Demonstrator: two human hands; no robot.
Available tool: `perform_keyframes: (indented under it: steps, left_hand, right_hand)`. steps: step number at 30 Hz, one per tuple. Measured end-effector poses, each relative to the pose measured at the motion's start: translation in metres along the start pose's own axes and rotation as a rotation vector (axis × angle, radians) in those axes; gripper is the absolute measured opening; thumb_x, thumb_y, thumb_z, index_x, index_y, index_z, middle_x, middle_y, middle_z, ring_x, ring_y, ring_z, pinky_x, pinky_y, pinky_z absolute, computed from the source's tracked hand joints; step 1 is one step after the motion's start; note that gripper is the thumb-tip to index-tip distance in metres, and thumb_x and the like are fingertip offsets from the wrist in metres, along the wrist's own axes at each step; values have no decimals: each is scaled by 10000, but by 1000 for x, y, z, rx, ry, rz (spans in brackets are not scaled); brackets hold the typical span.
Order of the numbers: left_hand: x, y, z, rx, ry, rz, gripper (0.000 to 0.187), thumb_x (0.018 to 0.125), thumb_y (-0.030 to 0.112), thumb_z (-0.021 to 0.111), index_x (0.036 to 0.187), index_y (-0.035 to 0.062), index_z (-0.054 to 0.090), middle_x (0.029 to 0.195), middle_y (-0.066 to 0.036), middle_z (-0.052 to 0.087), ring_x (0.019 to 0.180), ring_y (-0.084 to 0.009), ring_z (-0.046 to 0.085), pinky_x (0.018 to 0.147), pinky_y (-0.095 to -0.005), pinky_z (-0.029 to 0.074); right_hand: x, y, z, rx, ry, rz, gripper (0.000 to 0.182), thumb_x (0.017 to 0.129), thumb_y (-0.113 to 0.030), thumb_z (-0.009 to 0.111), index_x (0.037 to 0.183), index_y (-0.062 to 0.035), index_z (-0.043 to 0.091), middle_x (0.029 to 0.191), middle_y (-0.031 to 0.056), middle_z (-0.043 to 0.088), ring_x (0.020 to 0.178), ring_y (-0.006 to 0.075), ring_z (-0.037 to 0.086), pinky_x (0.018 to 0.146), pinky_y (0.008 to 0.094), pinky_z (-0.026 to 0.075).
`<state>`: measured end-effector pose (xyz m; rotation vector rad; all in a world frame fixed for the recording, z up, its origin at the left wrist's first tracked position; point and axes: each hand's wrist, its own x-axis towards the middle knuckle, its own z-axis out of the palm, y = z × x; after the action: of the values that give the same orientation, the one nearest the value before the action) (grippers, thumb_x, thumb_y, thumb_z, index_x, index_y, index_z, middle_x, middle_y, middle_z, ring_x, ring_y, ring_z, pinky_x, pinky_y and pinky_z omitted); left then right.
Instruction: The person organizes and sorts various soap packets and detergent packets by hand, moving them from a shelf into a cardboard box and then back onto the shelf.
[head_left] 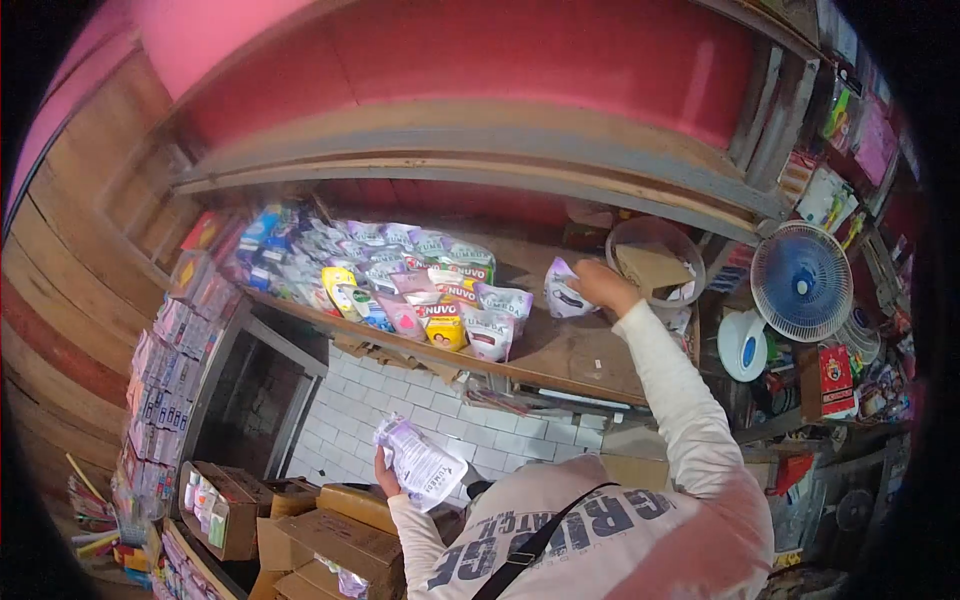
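Observation:
My left hand (386,474) holds a purple and white pouch (423,462) by its edge, low over the tiled floor. On the wooden shelf, my right hand (605,287) grips the top right part of a small purple and white pouch (567,290), which stands upright on the board. To its left stand rows of similar pouches (490,330), with yellow and red NUVO pouches (442,325) among them. A round clear tub (655,260) with cardboard inside is just beyond my right hand.
Open cardboard boxes (340,545) stand at the lower left, near my left arm. A white fan with blue centre (802,280) is at the right. Stacked small boxes (170,385) line the left side. The shelf's front edge (560,384) runs above the tiled floor (360,400).

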<state>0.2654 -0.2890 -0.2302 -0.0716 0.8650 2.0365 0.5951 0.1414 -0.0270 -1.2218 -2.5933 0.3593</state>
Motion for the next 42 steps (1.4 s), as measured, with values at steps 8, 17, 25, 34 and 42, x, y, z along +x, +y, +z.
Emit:
perform_keyframes:
  steps: [8, 17, 25, 34, 42]
  left_hand:
    - [-14, 12, -69, 12, 101, 205, 449, 990, 315, 489, 1272, -29, 545, 1211, -122, 626, 1093, -235, 613, 956, -381, 496]
    - [-40, 20, -94, 214, 241, 442, 471, 974, 338, 475, 1328, 34, 539, 1249, -130, 623, 1133, -274, 613, 954, -452, 514]
    - [-21, 35, -57, -48, 143, 198, 505, 956, 386, 469, 1286, 16, 564, 1220, -136, 646, 1102, -322, 630, 957, -458, 505]
    - [-8, 39, 66, -44, 29, 105, 472, 954, 342, 518, 1260, -15, 561, 1184, -138, 643, 1079, -274, 629, 946, -399, 501]
    - [18, 11, 226, -99, -163, 155, 463, 949, 315, 528, 1292, 4, 536, 1228, -142, 626, 1114, -284, 617, 970, -403, 496]
  right_hand:
    - [89, -30, 55, 31, -161, -58, 295, 850, -202, 651, 989, 56, 673, 1060, 307, 642, 1039, 426, 628, 883, 485, 499]
    - [125, -43, 104, 11, -249, -164, 293, 818, -189, 652, 990, 46, 689, 1039, 279, 664, 1011, 398, 652, 879, 463, 511]
    - [140, -38, 113, 130, -358, -82, 393, 830, -282, 695, 1044, 47, 674, 1074, 268, 662, 1016, 378, 659, 890, 446, 507]
    - [108, -42, 66, 259, 85, -167, 396, 844, -290, 701, 1094, 16, 678, 1077, 245, 668, 1034, 377, 648, 887, 437, 504]
    - [-47, -95, 71, 1079, -76, -46, 355, 986, -296, 574, 1140, 13, 658, 1001, 78, 710, 860, 121, 611, 749, 294, 497]
